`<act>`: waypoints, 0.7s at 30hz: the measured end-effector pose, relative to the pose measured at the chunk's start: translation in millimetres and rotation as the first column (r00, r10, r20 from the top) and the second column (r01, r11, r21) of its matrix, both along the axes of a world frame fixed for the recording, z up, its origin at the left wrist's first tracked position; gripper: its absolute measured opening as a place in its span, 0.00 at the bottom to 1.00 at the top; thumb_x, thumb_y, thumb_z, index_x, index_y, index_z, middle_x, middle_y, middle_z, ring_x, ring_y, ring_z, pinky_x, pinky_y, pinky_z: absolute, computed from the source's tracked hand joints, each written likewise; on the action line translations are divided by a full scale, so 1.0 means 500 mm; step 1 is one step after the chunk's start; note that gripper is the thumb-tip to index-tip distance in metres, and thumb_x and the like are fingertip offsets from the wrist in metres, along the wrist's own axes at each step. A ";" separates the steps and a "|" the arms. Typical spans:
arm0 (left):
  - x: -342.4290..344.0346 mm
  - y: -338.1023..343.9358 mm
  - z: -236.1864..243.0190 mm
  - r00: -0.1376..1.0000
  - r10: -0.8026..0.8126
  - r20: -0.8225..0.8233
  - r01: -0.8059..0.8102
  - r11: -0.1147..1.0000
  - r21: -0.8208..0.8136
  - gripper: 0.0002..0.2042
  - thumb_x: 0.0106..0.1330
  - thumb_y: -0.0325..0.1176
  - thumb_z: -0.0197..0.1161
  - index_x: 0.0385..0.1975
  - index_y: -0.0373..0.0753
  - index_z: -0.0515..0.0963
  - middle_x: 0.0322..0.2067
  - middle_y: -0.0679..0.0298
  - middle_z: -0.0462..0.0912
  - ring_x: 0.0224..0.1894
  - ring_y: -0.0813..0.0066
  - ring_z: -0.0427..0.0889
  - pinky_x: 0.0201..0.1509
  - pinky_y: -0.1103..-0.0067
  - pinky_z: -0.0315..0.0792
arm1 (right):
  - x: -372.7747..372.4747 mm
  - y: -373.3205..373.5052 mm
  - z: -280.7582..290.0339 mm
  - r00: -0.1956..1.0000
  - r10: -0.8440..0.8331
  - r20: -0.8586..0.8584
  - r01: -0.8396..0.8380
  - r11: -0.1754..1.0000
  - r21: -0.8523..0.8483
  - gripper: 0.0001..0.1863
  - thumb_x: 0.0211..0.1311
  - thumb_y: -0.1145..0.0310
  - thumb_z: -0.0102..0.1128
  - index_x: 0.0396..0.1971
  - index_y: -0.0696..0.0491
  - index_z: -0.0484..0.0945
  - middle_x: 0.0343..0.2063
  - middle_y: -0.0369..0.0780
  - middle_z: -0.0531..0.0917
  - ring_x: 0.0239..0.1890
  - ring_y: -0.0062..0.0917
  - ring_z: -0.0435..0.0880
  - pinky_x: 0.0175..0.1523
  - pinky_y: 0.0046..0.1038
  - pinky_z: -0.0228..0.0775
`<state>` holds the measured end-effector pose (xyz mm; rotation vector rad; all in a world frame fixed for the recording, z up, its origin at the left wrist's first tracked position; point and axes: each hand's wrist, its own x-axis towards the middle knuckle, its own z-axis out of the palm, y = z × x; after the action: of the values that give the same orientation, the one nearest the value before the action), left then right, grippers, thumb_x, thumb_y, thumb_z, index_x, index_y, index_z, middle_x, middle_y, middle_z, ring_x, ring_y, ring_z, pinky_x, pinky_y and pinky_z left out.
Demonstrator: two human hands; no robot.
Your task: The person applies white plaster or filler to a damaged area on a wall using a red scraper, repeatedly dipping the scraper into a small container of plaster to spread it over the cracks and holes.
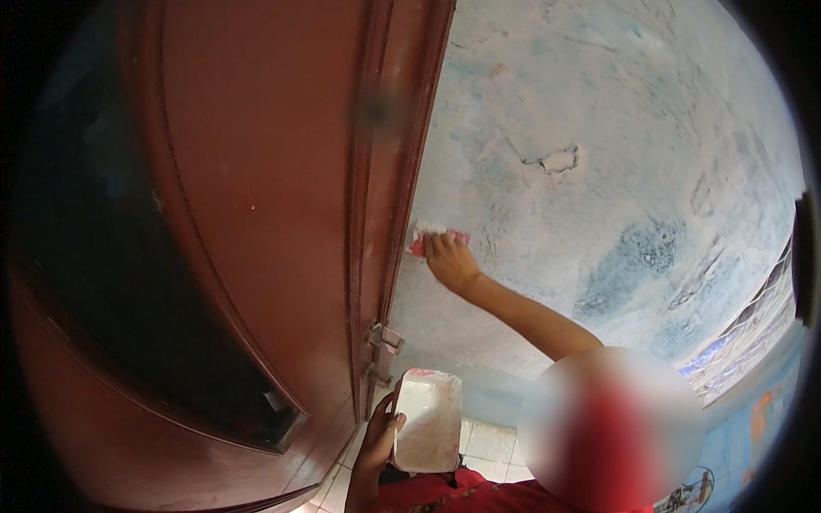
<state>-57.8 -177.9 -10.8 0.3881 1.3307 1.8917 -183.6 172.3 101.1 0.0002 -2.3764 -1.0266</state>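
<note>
My right hand (451, 259) is closed on a flat red scraper (419, 244) smeared with white and holds it against the patchy white and blue-grey wall (530, 205), close to the door frame. Its working edge is partly hidden by my fingers. Lower down, in front of my red-clothed body, my left hand (380, 432) grips the left side of a white rectangular tray (432, 427). Whitish residue coats the inside of the tray, and pink marks show at its upper rim.
A reddish-brown door (256, 171) with a dark panel (94, 197) fills the left side. A metal latch (387, 339) juts out by the frame (410, 179) above the tray. White floor tiles (492, 442) lie below. At the right is a window with a grille (740, 329).
</note>
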 end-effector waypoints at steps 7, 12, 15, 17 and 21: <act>0.007 0.009 -0.002 0.997 0.018 0.074 -0.019 1.000 0.015 0.34 0.65 0.39 0.60 0.70 0.37 0.58 0.60 0.50 0.72 0.62 0.58 0.71 0.66 0.67 0.64 | -0.043 -0.029 0.355 0.928 0.043 -0.369 -0.021 0.998 0.063 0.26 0.58 0.70 0.52 0.57 0.62 0.71 0.52 0.47 0.76 0.49 0.37 0.76 0.52 0.38 0.71; 0.010 0.016 0.007 0.999 -0.006 0.054 0.010 0.998 -0.056 0.35 0.65 0.41 0.61 0.70 0.38 0.58 0.60 0.50 0.72 0.61 0.58 0.71 0.64 0.67 0.65 | -0.058 0.016 0.063 0.971 0.002 -0.239 0.035 0.988 0.150 0.24 0.59 0.66 0.51 0.53 0.64 0.76 0.57 0.50 0.74 0.53 0.38 0.74 0.56 0.38 0.68; 0.013 0.001 0.020 0.999 0.025 0.043 -0.025 1.000 -0.018 0.35 0.65 0.42 0.61 0.70 0.38 0.58 0.60 0.49 0.71 0.61 0.57 0.72 0.64 0.67 0.65 | -0.030 -0.010 0.008 0.997 -0.027 -0.074 0.029 0.999 0.026 0.26 0.60 0.66 0.51 0.56 0.64 0.74 0.54 0.49 0.76 0.55 0.40 0.74 0.57 0.41 0.70; 0.009 -0.002 0.023 0.998 0.053 0.040 -0.053 0.999 0.004 0.35 0.65 0.43 0.62 0.70 0.38 0.59 0.61 0.49 0.71 0.61 0.57 0.72 0.64 0.67 0.65 | -0.021 -0.049 0.084 0.999 -0.031 0.036 0.037 0.980 -0.193 0.24 0.60 0.68 0.51 0.56 0.64 0.72 0.51 0.48 0.77 0.54 0.40 0.75 0.55 0.39 0.72; 0.005 0.009 0.013 0.998 0.043 0.041 -0.042 0.999 -0.031 0.34 0.64 0.42 0.62 0.69 0.37 0.61 0.61 0.50 0.71 0.62 0.57 0.71 0.65 0.67 0.64 | -0.023 -0.056 0.342 0.902 0.124 -0.414 -0.127 0.992 0.021 0.22 0.58 0.72 0.53 0.53 0.63 0.73 0.48 0.45 0.78 0.50 0.37 0.78 0.52 0.34 0.74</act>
<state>-55.3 -173.2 -4.3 0.3053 1.3476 1.9021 -195.2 144.5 272.1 -0.0611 -1.9641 -0.8586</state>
